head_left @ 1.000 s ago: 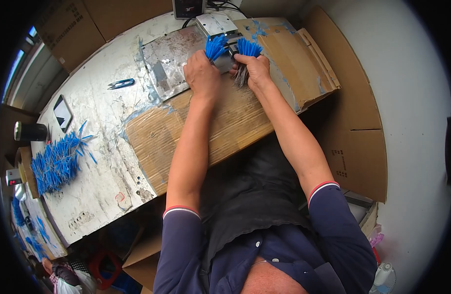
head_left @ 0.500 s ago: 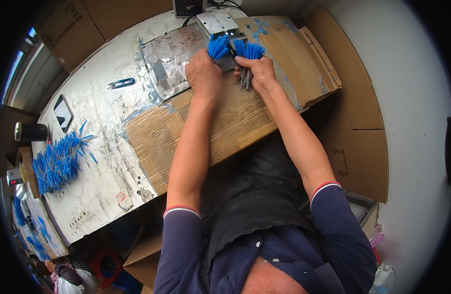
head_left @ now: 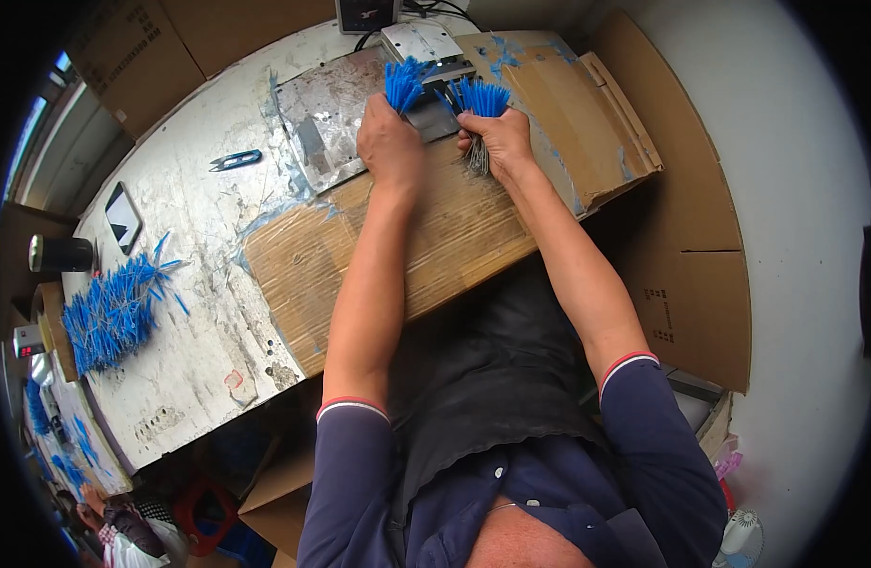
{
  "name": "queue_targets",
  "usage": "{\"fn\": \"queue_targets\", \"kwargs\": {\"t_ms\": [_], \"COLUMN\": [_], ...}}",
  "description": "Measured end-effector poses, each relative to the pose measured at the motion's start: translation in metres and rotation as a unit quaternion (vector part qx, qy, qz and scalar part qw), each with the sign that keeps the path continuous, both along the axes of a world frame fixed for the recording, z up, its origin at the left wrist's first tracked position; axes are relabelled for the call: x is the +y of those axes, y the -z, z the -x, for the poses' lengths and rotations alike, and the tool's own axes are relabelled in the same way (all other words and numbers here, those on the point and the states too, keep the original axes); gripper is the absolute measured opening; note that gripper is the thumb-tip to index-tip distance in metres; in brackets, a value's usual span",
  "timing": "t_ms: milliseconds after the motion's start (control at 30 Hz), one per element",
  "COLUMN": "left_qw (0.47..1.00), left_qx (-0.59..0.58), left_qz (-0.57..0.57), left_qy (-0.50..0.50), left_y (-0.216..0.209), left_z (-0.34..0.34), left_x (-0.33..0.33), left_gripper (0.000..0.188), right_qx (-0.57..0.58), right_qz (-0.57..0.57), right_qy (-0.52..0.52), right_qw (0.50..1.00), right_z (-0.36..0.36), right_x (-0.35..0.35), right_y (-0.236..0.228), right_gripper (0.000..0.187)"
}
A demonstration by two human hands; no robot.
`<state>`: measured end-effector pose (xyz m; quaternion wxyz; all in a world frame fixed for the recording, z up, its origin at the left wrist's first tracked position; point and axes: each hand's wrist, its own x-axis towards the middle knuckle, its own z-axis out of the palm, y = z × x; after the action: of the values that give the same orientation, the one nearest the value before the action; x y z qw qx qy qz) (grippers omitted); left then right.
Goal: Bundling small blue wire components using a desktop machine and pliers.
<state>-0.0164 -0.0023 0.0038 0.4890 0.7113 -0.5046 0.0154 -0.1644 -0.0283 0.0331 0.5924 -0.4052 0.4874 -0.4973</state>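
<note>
My left hand (head_left: 389,142) is closed round a bundle of thin blue-ended wires (head_left: 404,83), the blue ends fanning out above the fist. To its right, my right hand (head_left: 504,142) grips a second bundle of blue-ended wires (head_left: 481,97). Its blue tips point away from me, and the grey strands hang below the fingers. Both bundles are held apart, close to a small machine with a white top (head_left: 418,44). Beneath the left hand lies a worn metal plate (head_left: 336,109). The fingers of the left hand are partly hidden behind its back.
A large pile of blue-ended wires (head_left: 114,312) lies at the left of the white table (head_left: 204,331). Thread snips (head_left: 236,160), a phone (head_left: 121,218) and a black cup (head_left: 61,254) are nearby. Cardboard (head_left: 303,260) covers the near edge. Another person's hand (head_left: 93,504) shows at lower left.
My left hand's bundle has shifted slightly left and away from the right one. The right hand has barely moved. The other person's hands have moved at lower left.
</note>
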Motion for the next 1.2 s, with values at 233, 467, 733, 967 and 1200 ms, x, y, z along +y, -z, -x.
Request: {"fn": "queue_targets", "kwargs": {"t_ms": [233, 467, 733, 967, 1200], "left_qw": [0.999, 0.999, 0.999, 0.998, 0.997], "left_qx": [0.025, -0.025, -0.022, -0.025, -0.033], "left_qz": [0.032, 0.041, 0.029, -0.027, -0.034], "left_qy": [-0.009, -0.023, 0.012, 0.052, 0.053], "left_y": [0.001, 0.005, 0.007, -0.002, -0.001], "left_z": [-0.002, -0.004, -0.004, 0.000, 0.000], "left_x": [-0.001, -0.005, -0.002, 0.001, 0.001], "left_gripper": [0.023, 0.023, 0.022, 0.018, 0.022], "right_qx": [0.105, 0.120, -0.007, -0.058, -0.018], "right_qz": [0.070, 0.058, -0.009, 0.013, -0.016], "right_qy": [0.084, 0.097, 0.076, 0.044, 0.006], "right_qw": [0.988, 0.986, 0.997, 0.997, 1.000], "right_z": [-0.012, -0.018, -0.014, -0.001, 0.009], "right_x": [-0.003, -0.005, 0.001, 0.002, 0.003], "right_y": [0.012, 0.011, 0.001, 0.003, -0.001], "right_gripper": [0.008, 0.010, 0.012, 0.017, 0.012]}}
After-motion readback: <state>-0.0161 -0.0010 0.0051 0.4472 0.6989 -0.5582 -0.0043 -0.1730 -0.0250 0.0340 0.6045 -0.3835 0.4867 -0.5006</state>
